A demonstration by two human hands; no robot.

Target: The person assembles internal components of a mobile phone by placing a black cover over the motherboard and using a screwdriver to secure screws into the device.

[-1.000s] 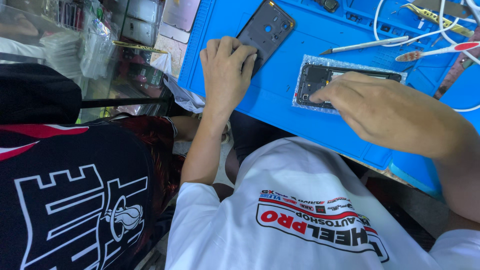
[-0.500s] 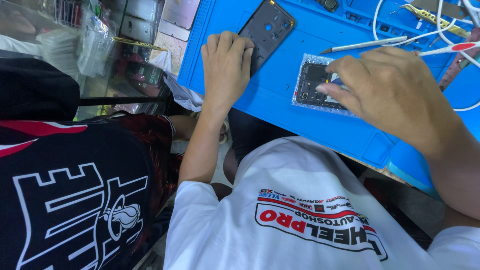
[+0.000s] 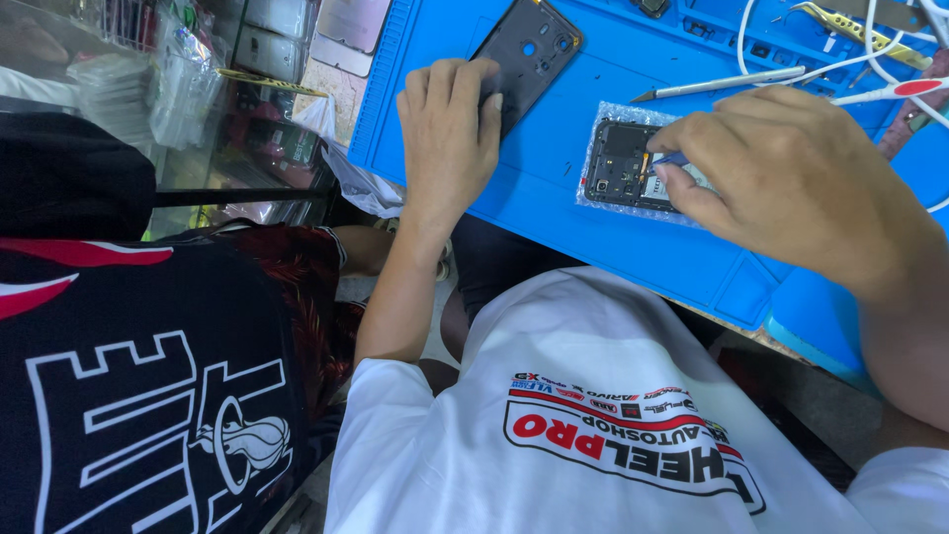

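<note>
Two hands are in view. The left hand [image 3: 450, 124] lies flat, fingers half bent, on the lower end of one dark phone back cover [image 3: 529, 54], pressing it on the blue mat [image 3: 554, 188] rather than gripping it. The right hand [image 3: 781, 178] is closed in a pinch on a thin tool with a blue tip [image 3: 675, 158], and the tip touches the one opened phone [image 3: 625, 168]. This phone rests on a single piece of bubble wrap [image 3: 598, 198], near the front edge of the mat on the table, just right of the cover. Behind it I count one grey pen-like tool [image 3: 722, 84], one tool with a red and white handle [image 3: 895, 91], one pair of yellow tweezers [image 3: 850, 25] and some white cables [image 3: 781, 69].

Compared with half a second ago, the right hand has moved a little to the right, so more of the phone's inner board is uncovered. The left hand stays on the cover.

The right half of the phone is hidden under the right hand. The tool's shaft is mostly covered by the fingers, so its kind is hard to tell. The cover's lower part is under the left palm.
</note>
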